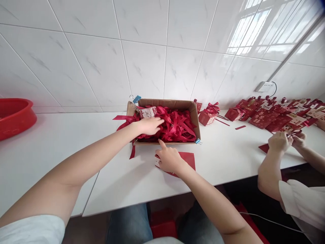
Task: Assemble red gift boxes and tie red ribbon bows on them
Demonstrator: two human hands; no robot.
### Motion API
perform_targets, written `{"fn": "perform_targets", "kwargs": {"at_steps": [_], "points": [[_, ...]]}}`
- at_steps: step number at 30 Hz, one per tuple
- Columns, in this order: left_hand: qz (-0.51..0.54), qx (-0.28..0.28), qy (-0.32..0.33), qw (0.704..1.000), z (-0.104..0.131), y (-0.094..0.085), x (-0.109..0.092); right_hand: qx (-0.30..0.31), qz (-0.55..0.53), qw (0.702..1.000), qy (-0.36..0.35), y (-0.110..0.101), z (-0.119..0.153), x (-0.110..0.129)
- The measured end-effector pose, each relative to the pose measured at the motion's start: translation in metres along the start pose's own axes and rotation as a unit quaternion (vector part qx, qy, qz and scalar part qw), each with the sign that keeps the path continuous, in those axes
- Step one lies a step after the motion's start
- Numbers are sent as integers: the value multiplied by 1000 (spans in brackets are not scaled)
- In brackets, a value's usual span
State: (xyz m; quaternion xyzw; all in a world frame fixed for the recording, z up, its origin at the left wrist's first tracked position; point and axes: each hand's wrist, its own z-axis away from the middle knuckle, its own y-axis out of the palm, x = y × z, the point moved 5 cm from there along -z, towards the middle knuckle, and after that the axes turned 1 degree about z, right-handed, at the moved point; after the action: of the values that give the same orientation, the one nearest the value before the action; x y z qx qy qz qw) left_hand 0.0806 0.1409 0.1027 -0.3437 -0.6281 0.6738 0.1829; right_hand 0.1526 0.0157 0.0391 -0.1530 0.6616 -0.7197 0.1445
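Note:
A cardboard box [166,143] full of tangled red ribbons [175,123] stands against the wall in front of me. My left hand [151,125] reaches over its near side, fingers stretched out above the ribbons and none visibly gripped. Just in front of the box, my right hand [169,159] has its index finger extended to the near rim. The other fingers curl over a flat red card [188,160], which lies low over the table; its middle is hidden under the hand. A patterned red-and-white piece [147,112] sits at the box's back left.
A red basin [15,117] stands at the far left of the white table [61,142]. Small red gift boxes [207,118] and many printed red bags [269,115] line the wall at right. A co-worker's hands [280,141] work at the right edge. Blue binder clips [198,141] grip the box.

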Motion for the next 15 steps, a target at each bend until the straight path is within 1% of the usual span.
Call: {"fn": "perform_targets", "kwargs": {"at_steps": [2, 4, 6, 8, 10, 12, 15], "points": [[23, -65, -5, 998, -9, -9, 13, 4, 2, 1000, -4, 2, 1, 0], [88, -107, 1, 990, -12, -18, 24, 3, 3, 1000, -5, 2, 1, 0], [126, -125, 4, 984, -11, -25, 31, 2, 4, 1000, -7, 1, 1, 0], [108, -139, 19, 984, -7, -30, 31, 4, 5, 1000, -7, 1, 0, 0], [63, -136, 38, 988, -3, -29, 24, 6, 5, 1000, -6, 1, 0, 0], [12, -111, 43, 993, -2, -24, 14, 7, 4, 1000, -4, 0, 1, 1], [-76, -69, 34, 994, -6, -12, 1, 16, 2, 1000, -2, -1, 2, 1]]}}
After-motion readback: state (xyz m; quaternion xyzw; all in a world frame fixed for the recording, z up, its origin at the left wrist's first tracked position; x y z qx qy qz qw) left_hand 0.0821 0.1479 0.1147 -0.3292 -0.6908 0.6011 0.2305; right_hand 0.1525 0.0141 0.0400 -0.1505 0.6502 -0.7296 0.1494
